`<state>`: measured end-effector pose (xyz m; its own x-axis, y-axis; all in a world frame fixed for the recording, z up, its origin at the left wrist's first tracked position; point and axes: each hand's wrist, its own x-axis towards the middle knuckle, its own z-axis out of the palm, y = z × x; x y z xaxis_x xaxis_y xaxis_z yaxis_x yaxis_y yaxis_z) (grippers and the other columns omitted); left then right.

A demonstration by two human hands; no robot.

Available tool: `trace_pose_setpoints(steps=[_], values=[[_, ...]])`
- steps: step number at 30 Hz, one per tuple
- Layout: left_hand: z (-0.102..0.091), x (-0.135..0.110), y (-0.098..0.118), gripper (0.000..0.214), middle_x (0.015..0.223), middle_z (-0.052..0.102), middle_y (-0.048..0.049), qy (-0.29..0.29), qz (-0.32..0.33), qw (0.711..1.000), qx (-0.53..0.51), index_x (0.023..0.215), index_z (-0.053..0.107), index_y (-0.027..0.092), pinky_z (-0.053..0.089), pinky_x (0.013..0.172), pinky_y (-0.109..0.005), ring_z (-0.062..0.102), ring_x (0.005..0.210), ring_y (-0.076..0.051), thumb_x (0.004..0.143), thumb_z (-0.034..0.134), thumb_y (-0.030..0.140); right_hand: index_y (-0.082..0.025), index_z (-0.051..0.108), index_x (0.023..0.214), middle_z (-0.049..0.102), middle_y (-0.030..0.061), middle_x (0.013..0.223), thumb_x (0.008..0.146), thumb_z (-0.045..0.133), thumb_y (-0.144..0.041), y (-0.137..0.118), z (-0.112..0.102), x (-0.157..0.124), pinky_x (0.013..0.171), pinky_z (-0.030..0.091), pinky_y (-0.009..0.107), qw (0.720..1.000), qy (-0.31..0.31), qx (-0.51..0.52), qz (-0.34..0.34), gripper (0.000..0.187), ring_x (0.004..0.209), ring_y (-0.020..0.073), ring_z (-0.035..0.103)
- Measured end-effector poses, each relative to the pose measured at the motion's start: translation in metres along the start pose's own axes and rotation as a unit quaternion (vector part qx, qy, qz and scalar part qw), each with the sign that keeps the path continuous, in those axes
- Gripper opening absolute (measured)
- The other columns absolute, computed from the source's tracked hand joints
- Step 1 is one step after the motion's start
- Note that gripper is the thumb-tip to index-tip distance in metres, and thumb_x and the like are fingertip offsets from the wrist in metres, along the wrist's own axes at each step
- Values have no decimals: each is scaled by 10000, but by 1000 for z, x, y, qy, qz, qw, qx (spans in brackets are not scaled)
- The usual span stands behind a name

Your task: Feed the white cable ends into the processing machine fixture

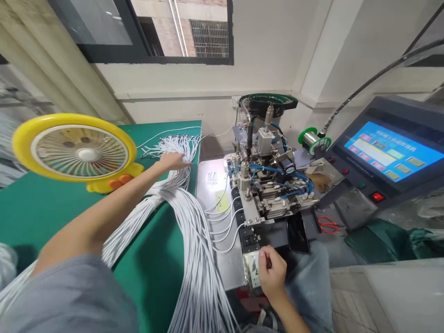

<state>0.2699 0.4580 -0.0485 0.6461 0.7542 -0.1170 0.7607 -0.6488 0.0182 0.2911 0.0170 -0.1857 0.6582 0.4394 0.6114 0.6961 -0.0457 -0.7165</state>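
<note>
My left hand (173, 161) reaches across the green table onto a thick bundle of white cables (196, 226), near their gathered ends. One digit sticks out to the right over the cables; the other fingers are partly hidden. My right hand (272, 272) is closed at the front edge of the benchtop machine (267, 180), beside a plate with a warning label (253, 268). A small dark, reddish spot shows within its curled fingers, too small to name. Several single white cables (222, 226) run into a row of black blocks (239, 203) along the machine's left side.
A yellow fan (83, 119) stands at left on the green table (152, 273). To the right are a touchscreen panel (395, 150), a wire spool (311, 140), red-handled scissors (328, 225) and a black phone (297, 233). A dark bowl feeder (268, 104) sits behind the machine.
</note>
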Motion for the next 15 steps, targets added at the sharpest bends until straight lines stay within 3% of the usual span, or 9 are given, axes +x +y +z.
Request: trace_pose_setpoints(steps=[3, 6, 9, 15], values=[[11, -44, 7, 700, 1084, 570, -208, -51, 30, 996, 65, 1094, 584, 91, 414, 871, -388, 523, 1046, -353, 623, 663, 603, -160, 495, 732, 408, -30, 558, 859, 460, -129, -1, -2, 0, 460, 307, 197, 1000, 2, 2, 1, 135, 472, 80, 390], [22, -71, 16, 880, 1267, 440, -245, -37, 37, 992, 117, 1346, 368, 85, 357, 957, -425, 408, 1196, -375, 645, 675, 519, -160, 497, 733, 412, -34, 548, 860, 464, -131, -1, -2, -1, 458, 311, 197, 1000, 10, 13, 0, 134, 463, 79, 388], [27, -71, 22, 893, 1336, 373, -239, -41, 35, 988, 142, 1426, 242, 120, 341, 969, -449, 374, 1228, -372, 697, 641, 445, -160, 500, 729, 433, -29, 551, 864, 457, -139, -1, -3, -2, 461, 321, 202, 1000, 11, 21, 5, 143, 467, 83, 403], [24, -58, 26, 539, 1293, 424, -233, -16, 46, 988, 145, 1338, 402, 84, 308, 965, -501, 396, 1201, -364, 836, 431, 278, -159, 498, 709, 454, -24, 550, 868, 450, -157, -2, -5, 3, 471, 320, 209, 1000, 16, 22, 3, 166, 472, 85, 410]])
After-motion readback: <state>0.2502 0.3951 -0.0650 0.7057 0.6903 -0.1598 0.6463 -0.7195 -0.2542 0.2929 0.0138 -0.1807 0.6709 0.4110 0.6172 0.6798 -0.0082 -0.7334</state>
